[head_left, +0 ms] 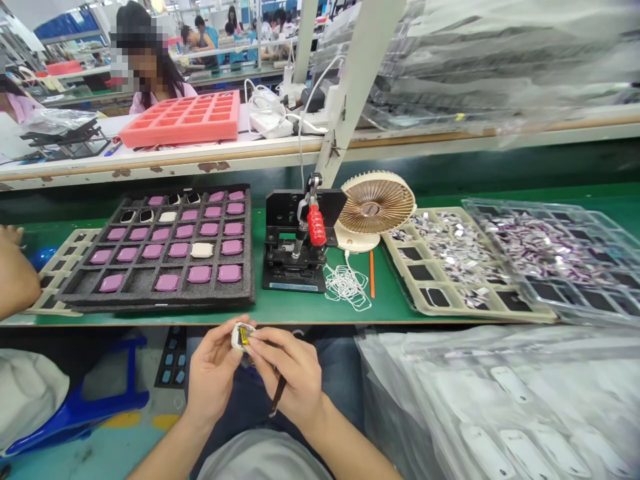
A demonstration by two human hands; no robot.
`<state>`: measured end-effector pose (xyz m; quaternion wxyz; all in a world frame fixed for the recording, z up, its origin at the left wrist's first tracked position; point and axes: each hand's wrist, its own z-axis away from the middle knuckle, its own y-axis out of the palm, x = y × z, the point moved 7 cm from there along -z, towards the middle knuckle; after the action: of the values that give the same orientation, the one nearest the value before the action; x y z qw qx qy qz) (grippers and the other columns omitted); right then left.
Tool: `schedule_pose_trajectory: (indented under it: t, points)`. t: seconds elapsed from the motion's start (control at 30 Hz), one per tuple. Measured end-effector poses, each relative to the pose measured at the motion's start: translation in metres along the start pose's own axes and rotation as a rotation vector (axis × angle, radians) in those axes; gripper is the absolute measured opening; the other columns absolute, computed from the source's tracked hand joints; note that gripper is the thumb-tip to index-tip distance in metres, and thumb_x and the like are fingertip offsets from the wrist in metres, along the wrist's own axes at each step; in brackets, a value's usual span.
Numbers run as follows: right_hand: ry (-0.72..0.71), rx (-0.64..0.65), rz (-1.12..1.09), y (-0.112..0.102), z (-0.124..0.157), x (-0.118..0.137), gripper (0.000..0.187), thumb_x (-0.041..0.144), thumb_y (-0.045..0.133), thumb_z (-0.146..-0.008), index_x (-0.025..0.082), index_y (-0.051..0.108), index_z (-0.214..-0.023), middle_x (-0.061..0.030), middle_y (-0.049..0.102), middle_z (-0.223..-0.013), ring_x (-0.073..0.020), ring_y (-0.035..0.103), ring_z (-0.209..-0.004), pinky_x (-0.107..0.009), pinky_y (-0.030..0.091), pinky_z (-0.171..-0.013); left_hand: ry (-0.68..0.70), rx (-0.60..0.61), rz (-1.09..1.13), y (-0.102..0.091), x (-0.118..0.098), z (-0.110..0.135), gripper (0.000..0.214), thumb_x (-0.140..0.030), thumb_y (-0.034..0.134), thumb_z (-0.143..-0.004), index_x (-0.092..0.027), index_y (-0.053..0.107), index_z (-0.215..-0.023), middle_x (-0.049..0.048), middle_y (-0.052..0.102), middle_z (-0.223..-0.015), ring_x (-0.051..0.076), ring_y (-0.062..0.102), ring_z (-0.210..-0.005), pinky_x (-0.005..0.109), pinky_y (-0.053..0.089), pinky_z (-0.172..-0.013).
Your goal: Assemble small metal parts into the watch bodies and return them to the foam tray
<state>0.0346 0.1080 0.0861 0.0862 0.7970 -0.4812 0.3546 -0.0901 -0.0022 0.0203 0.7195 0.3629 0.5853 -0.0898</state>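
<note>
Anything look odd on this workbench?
One cream piece sits among the purple pieces in the black foam tray, its colour breaking the row; a few pale and dark pieces also sit near the tray's top edge.

The left hand [213, 377] and right hand [290, 377] pinch a small white casing [239, 338] with a yellow centre, just below a green desk [300, 310].

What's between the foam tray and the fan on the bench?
Between the foam tray and the fan, the head view shows a black hand press with a red handle.
</note>
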Motion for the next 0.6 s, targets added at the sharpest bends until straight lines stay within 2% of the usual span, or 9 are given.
schedule_pose_trajectory:
  t: [0.1, 0.17, 0.23, 0.3, 0.37, 0.47, 0.53, 0.6]
  points:
    - [0.058, 0.074, -0.026, 0.003, 0.001, -0.006, 0.036, 0.011, 0.071, -0.096, 0.029, 0.073, -0.128, -0.0086, 0.075, -0.119, -0.0131, 0.073, -0.076, -0.025, 0.062, -0.064, 0.004, -0.011, -0.015, -0.005, 0.001, -0.001, 0.035, -0.023, 0.090, -0.081, -0.025, 0.079, -0.115, 0.0133, 0.079, -0.127, 0.029, 0.074, -0.121, 0.041, 0.060, -0.105]
    - [0.108, 0.118, -0.048, 0.004, 0.002, -0.011, 0.032, 0.015, 0.070, -0.098, 0.030, 0.074, -0.126, -0.0080, 0.074, -0.122, -0.0084, 0.060, -0.060, -0.024, 0.054, -0.055, -0.004, -0.016, -0.020, -0.007, 0.002, -0.002, 0.036, -0.024, 0.091, -0.079, -0.025, 0.080, -0.113, 0.0124, 0.080, -0.126, 0.028, 0.074, -0.121, 0.039, 0.059, -0.105]
    - [0.152, 0.162, -0.075, 0.006, 0.003, -0.014, 0.030, 0.018, 0.068, -0.099, 0.030, 0.076, -0.125, -0.0082, 0.072, -0.123, -0.0068, 0.051, -0.055, -0.026, 0.051, -0.054, -0.004, -0.023, -0.014, -0.008, 0.003, -0.001, 0.036, -0.025, 0.092, -0.078, -0.026, 0.080, -0.112, 0.0119, 0.080, -0.124, 0.028, 0.074, -0.120, 0.038, 0.059, -0.105]
    - [0.208, 0.190, -0.128, 0.008, 0.004, -0.016, 0.030, 0.018, 0.066, -0.100, 0.030, 0.077, -0.126, -0.0089, 0.070, -0.124, -0.0070, 0.049, -0.056, -0.027, 0.051, -0.057, -0.005, -0.030, -0.001, -0.006, 0.004, 0.000, 0.035, -0.025, 0.092, -0.078, -0.026, 0.080, -0.111, 0.0116, 0.080, -0.124, 0.027, 0.075, -0.119, 0.036, 0.060, -0.103]
    - [0.320, 0.160, -0.232, 0.009, 0.006, -0.021, 0.024, 0.021, 0.067, -0.100, 0.028, 0.080, -0.120, -0.0085, 0.070, -0.119, -0.0075, 0.051, -0.058, -0.025, 0.049, -0.054, -0.012, -0.036, 0.016, -0.004, 0.006, 0.003, 0.035, -0.025, 0.092, -0.079, -0.026, 0.080, -0.112, 0.0114, 0.080, -0.125, 0.026, 0.076, -0.118, 0.033, 0.060, -0.101]
    - [0.574, 0.069, -0.410, 0.012, 0.011, -0.033, 0.009, 0.032, 0.078, -0.093, 0.025, 0.083, -0.097, -0.0056, 0.069, -0.107, -0.0058, 0.042, -0.053, -0.022, 0.040, -0.046, -0.024, -0.049, 0.038, 0.000, 0.010, 0.006, 0.038, -0.027, 0.092, -0.080, -0.026, 0.079, -0.116, 0.0120, 0.079, -0.127, 0.025, 0.076, -0.117, 0.033, 0.060, -0.100]
    - [0.701, 0.025, -0.469, 0.015, 0.015, -0.038, 0.017, 0.037, 0.086, -0.086, 0.022, 0.080, -0.086, -0.0031, 0.067, -0.099, -0.0049, 0.038, -0.052, -0.021, 0.039, -0.046, -0.040, -0.054, 0.036, 0.001, 0.013, 0.008, 0.039, -0.029, 0.093, -0.078, -0.025, 0.079, -0.115, 0.0133, 0.079, -0.126, 0.027, 0.076, -0.117, 0.036, 0.060, -0.101]
    - [0.753, -0.018, -0.468, 0.014, 0.017, -0.040, 0.025, 0.040, 0.090, -0.080, 0.020, 0.075, -0.082, -0.0016, 0.065, -0.095, -0.0057, 0.042, -0.055, -0.021, 0.043, -0.050, -0.066, -0.049, 0.030, 0.002, 0.016, 0.009, 0.039, -0.030, 0.094, -0.077, -0.024, 0.080, -0.113, 0.0136, 0.080, -0.125, 0.028, 0.076, -0.116, 0.037, 0.060, -0.101]
